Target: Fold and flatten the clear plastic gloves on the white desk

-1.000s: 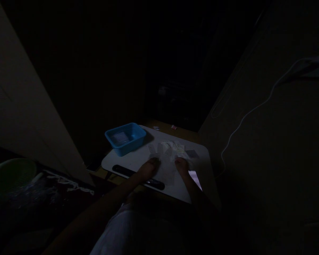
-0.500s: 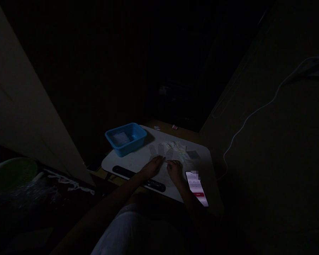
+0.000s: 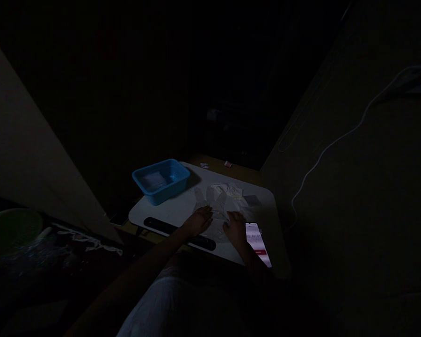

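On the white table (image 3: 182,209) lies a thin, see-through plastic sheet (image 3: 217,210) with lobes at its far edge, perhaps a bag; the dim light hides its exact kind. My left hand (image 3: 199,221) rests on its left part, fingers stretched out and nearly flat. My right hand (image 3: 235,228) is on its right side with the fingers apart, the thumb toward the middle. Nothing shows held in either hand. Just beyond the sheet is a crumpled, pale, printed wrapper-like piece (image 3: 231,189). A grey flat piece (image 3: 252,201) lies to its right.
A blue plastic basin (image 3: 166,189) with a pale flat packet inside stands at the table's far left. A lit phone (image 3: 257,243) lies beside my right wrist. Black slots (image 3: 157,225) run along the near edge. A white cable (image 3: 324,152) hangs on the right wall.
My hands were close together at the sheet's middle, fingers bent inward. Now they have moved apart, with the fingers spread flatter over the sheet. The view has shifted slightly.
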A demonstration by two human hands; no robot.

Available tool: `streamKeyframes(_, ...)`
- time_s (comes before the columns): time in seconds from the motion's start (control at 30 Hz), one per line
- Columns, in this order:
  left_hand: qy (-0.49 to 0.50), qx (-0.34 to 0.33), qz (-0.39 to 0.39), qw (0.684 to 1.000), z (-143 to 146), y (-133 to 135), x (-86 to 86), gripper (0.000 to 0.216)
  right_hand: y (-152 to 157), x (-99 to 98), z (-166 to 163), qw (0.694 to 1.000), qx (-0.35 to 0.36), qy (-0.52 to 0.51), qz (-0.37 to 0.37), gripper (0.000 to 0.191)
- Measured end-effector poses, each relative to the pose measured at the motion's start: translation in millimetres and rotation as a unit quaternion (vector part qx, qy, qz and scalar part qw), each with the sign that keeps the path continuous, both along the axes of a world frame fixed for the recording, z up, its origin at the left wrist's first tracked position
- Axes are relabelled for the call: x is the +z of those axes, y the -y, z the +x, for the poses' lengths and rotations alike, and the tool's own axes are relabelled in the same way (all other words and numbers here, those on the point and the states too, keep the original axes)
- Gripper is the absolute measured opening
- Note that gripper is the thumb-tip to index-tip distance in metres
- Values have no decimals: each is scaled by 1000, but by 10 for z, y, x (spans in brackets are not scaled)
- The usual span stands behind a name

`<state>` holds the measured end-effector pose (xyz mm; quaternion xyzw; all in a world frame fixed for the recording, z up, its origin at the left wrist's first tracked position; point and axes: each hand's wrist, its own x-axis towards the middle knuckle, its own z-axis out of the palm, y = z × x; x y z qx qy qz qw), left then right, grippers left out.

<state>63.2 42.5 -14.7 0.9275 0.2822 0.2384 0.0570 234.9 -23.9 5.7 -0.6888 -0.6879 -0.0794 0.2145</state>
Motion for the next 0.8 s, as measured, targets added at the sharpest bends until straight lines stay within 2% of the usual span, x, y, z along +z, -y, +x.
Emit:
streamKeyframes(0.2, -15, 13, 15, 1000, -20, 56, 89, 31, 146, 49, -13, 998, 21, 61, -27, 20)
streamKeyframes(0.47, -42, 26, 9, 999, -27, 58, 48, 33, 82, -15, -5, 998, -18, 44, -33, 24)
streamKeyframes(0.8, -64, 36, -2, 997, -19, 86, 87, 33, 149, -31, 23, 998, 16, 49, -40, 18)
